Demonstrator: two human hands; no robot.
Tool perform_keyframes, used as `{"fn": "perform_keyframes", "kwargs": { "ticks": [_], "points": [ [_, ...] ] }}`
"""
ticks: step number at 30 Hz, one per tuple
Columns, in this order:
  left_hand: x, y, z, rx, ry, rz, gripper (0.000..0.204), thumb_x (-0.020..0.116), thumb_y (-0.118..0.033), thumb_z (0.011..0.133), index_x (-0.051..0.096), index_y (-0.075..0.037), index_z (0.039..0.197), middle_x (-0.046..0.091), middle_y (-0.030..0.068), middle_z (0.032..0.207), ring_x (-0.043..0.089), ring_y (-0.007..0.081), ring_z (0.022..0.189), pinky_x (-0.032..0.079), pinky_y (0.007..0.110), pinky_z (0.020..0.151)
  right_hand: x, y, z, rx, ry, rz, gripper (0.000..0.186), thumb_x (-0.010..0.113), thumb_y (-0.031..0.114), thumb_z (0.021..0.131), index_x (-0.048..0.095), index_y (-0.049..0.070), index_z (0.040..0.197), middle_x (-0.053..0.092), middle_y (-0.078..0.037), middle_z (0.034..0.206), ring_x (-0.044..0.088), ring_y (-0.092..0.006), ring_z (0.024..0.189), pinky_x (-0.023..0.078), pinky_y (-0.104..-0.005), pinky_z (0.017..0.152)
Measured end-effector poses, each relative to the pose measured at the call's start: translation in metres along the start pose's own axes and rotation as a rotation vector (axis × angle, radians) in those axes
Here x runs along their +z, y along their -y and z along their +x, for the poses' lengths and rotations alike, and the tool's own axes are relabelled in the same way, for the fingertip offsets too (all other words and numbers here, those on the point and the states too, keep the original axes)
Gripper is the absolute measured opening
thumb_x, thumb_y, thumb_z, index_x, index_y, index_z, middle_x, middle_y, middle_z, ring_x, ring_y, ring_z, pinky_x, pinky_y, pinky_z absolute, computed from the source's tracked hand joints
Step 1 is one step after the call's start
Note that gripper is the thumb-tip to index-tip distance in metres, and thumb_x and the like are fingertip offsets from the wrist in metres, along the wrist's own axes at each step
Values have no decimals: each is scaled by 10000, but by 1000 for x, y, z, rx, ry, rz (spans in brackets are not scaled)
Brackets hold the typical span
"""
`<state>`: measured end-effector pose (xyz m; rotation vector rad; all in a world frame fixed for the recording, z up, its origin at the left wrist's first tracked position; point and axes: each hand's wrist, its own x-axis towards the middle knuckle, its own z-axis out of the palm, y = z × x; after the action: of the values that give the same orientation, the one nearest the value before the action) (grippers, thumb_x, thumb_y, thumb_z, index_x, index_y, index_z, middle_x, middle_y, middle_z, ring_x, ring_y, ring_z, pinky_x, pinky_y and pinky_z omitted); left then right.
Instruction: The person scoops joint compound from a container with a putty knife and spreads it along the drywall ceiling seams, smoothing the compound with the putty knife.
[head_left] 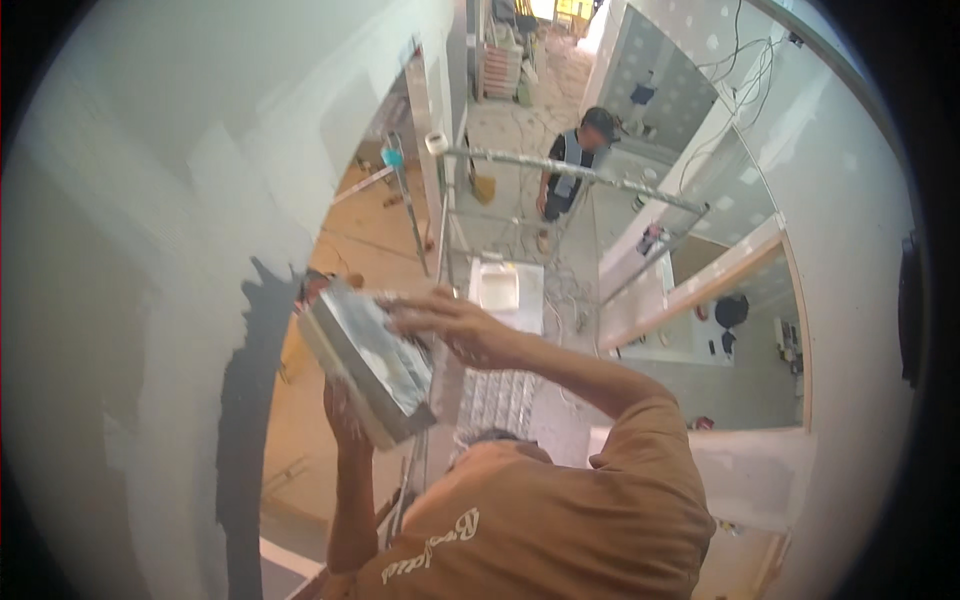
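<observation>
My left hand (347, 415) grips a wide rectangular plastering blade (372, 350) from below and behind. Its face is silvery with whitish smears, with a grey band and a tan edge along its left side. My right hand (455, 328) reaches over from the right, its fingers stretched out across the upper right of the blade's face and slightly blurred; its thumb is hidden. Just left of the blade is a pale wall (200, 330) with patches of filler and a dark grey ragged strip (245, 420) along its edge.
Scaffold rails (580, 178) cross ahead of me. Below stand a white basin-like tray (498, 287) and another person (575, 165) in a dark cap. On the right, a timber-framed opening (700, 290) sits in the plasterboard. Cables (745, 85) hang at the upper right.
</observation>
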<state>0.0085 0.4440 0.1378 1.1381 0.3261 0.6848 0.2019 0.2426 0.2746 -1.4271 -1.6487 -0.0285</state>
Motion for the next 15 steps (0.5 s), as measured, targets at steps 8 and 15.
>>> {"fn": "perform_keyframes", "kwargs": {
  "ticks": [8, 15],
  "points": [
    [55, 84, -78, -477, 81, -309, 365, 487, -337, 1059, 557, -51, 1274, 674, 65, 1050, 680, 145, 856, 599, 296, 718, 29, 17, -225, 340, 179, -253, 925, 557, -167, 680, 489, 291, 1481, 382, 1, 1594, 540, -272, 1138, 402, -394, 995],
    [67, 74, -103, -304, 94, -310, 353, 528, -258, 1048, 520, -69, 1346, 631, 31, 1108, 643, 123, 934, 560, 288, 742, 22, 28, -294, 517, -269, -241, 596, 552, -139, 841, 552, 137, 1369, 542, -120, 1397, 602, -223, 1039, 503, -354, 882]
  ]
}}
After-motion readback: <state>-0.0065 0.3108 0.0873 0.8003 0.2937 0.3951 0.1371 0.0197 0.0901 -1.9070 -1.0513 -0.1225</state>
